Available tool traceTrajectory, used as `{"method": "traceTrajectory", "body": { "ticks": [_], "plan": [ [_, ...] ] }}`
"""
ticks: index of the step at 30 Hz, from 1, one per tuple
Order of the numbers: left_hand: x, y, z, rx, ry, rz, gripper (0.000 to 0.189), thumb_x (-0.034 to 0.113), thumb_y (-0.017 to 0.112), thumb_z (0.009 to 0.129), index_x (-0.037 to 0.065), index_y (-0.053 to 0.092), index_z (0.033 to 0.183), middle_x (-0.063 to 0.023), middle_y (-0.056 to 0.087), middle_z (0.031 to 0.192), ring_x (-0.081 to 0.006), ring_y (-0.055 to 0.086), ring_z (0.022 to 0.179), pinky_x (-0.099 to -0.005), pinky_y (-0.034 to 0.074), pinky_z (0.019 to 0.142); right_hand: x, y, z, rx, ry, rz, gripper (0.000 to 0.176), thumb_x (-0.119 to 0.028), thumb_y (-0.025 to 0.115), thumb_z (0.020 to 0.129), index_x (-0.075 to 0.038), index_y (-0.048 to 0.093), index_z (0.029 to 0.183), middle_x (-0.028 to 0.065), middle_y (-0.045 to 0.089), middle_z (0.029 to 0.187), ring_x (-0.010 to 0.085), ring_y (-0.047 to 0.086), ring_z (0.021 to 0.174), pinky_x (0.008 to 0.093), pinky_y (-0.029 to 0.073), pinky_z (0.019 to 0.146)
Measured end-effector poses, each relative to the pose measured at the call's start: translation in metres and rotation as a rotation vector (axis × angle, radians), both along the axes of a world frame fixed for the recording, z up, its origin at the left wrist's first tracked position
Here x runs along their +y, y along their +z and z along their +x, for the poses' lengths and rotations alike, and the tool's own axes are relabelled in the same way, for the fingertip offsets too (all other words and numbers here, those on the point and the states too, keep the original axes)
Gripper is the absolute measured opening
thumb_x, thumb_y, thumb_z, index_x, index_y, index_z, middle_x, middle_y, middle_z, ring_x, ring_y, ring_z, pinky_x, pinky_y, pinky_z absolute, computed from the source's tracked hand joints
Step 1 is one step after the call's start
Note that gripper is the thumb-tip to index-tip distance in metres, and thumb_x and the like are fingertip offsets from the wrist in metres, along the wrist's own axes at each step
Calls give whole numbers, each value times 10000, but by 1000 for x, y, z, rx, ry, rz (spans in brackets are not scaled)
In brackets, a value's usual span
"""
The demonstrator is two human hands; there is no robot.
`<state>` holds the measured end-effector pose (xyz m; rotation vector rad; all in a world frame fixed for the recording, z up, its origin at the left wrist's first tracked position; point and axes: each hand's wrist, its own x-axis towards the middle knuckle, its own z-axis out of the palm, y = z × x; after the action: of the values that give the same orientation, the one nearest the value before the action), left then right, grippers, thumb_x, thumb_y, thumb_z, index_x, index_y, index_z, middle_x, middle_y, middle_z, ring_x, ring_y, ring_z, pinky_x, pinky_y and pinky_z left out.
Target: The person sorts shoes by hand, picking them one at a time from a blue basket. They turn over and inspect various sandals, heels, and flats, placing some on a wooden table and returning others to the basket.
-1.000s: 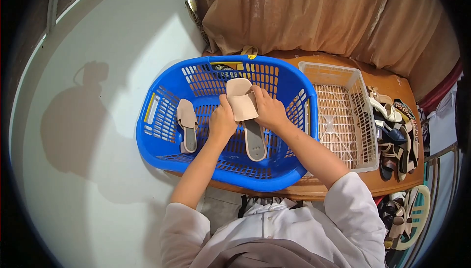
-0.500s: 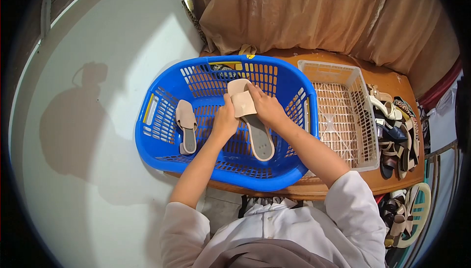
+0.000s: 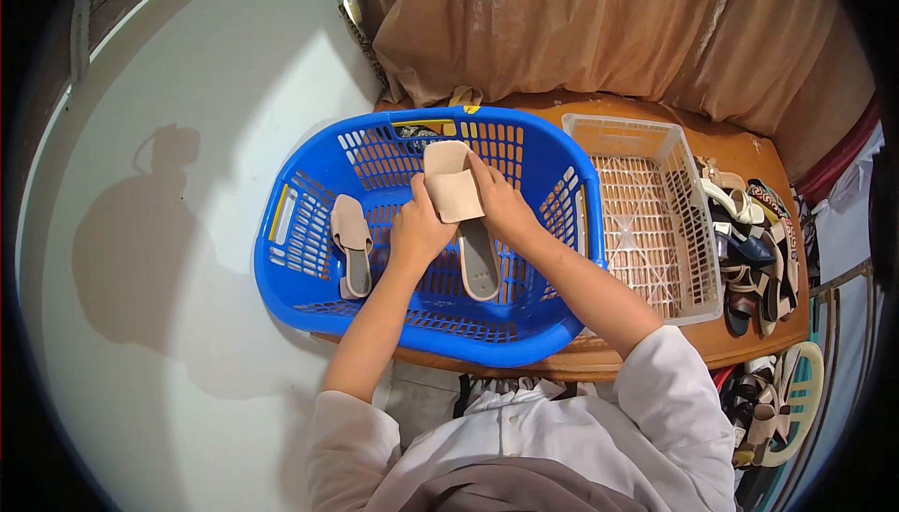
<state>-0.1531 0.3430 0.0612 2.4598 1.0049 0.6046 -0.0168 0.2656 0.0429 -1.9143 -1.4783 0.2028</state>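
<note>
The beige sandal (image 3: 453,192) is held up inside the blue basket (image 3: 487,355), toe end raised toward the basket's far wall and heel pointing down at its slatted floor. Both hands are closed on its broad strap. The left hand (image 3: 419,226) pinches the strap's left edge, and the right hand (image 3: 506,207) wraps over the right side with the fingers laid across the top. Whether the heel touches the basket floor or hangs just above it is hard to tell from this angle. A second sandal (image 3: 351,242) lies flat, sole down, on the basket floor near its left wall. To handle the held one well, it seems best to grip both strap edges evenly so the sole does not twist. It also helps to line the sole up parallel to the lying sandal and let the heel meet the floor first, so the toe does not catch in the slots. A white crate (image 3: 613,123) stands just right of the basket on the wooden table (image 3: 740,348), and a pile of shoes (image 3: 749,250) lies farther right.
</note>
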Motion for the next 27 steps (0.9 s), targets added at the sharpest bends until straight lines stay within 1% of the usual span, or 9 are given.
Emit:
{"method": "traceTrajectory", "body": {
  "ticks": [1, 4, 7, 10, 13, 16, 19, 22, 27],
  "plan": [
    [-1, 1, -1, 31, 18, 31, 630, 229, 614, 775, -24, 250, 1222, -316, 594, 825, -460, 583, 795, -508, 474, 656, 0, 3, -2, 11, 5, -5, 738, 9, 552, 723, -24, 194, 1368, 267, 431, 1208, 435, 513, 1019, 467, 469, 808],
    [-5, 4, 1, 92, 39, -18, 616, 192, 580, 788, -28, 215, 1233, -322, 588, 806, -469, 579, 770, -524, 467, 669, -2, 4, -3, -48, 27, 64, 686, 3, 492, 748, -7, 175, 1356, 254, 405, 1187, 444, 568, 860, 473, 493, 717],
    [2, -10, 3, -41, -12, -49, 561, 146, 507, 819, -8, 184, 1251, -330, 582, 824, -476, 570, 790, -536, 452, 703, 0, 0, -9, -59, -20, 85, 687, -3, 487, 754, -25, 170, 1363, 230, 399, 1187, 441, 562, 857, 472, 494, 695],
    [6, -19, 5, -18, -20, -174, 504, 97, 432, 840, 16, 171, 1264, -341, 573, 858, -481, 558, 827, -543, 429, 726, 1, 5, -7, 58, -11, -69, 693, 12, 481, 765, -40, 163, 1379, 272, 380, 1234, 458, 503, 1011, 477, 470, 801],
    [8, -20, 6, -63, -25, -323, 465, 149, 406, 881, 31, 185, 1272, -344, 569, 894, -478, 552, 871, -526, 422, 740, -1, 10, -5, 93, 3, -19, 652, 6, 455, 781, -32, 186, 1374, 272, 391, 1227, 450, 481, 1047, 464, 437, 861],
    [5, -15, 9, -226, -15, -398, 465, 230, 410, 905, 9, 216, 1265, -339, 574, 901, -471, 558, 879, -503, 429, 735, 4, -4, 5, 191, 35, 121, 616, 2, 450, 801, -28, 211, 1368, 273, 404, 1216, 432, 445, 1100, 447, 383, 931],
    [9, -19, 8, -192, 59, -321, 484, 290, 413, 914, -16, 249, 1251, -338, 576, 907, -463, 561, 890, -486, 438, 736, 10, -11, 11, 314, 99, 172, 635, -5, 511, 797, -40, 229, 1365, 269, 415, 1212, 404, 420, 1140, 420, 348, 965],
    [21, -34, 5, -167, -9, -276, 473, 259, 429, 906, -34, 260, 1236, -334, 579, 893, -461, 565, 880, -487, 443, 727, 9, -8, 9, 274, 112, 76, 706, -36, 588, 776, -61, 214, 1374, 251, 423, 1209, 408, 431, 1127, 417, 354, 960],
    [19, -32, 3, -171, -65, -280, 410, 233, 457, 891, -14, 314, 1186, -300, 598, 875, -439, 584, 856, -478, 454, 703, 5, -4, 6, 248, 203, 176, 740, -81, 639, 732, -73, 219, 1342, 269, 400, 1180, 424, 381, 1133, 434, 354, 963]
  ]
}}
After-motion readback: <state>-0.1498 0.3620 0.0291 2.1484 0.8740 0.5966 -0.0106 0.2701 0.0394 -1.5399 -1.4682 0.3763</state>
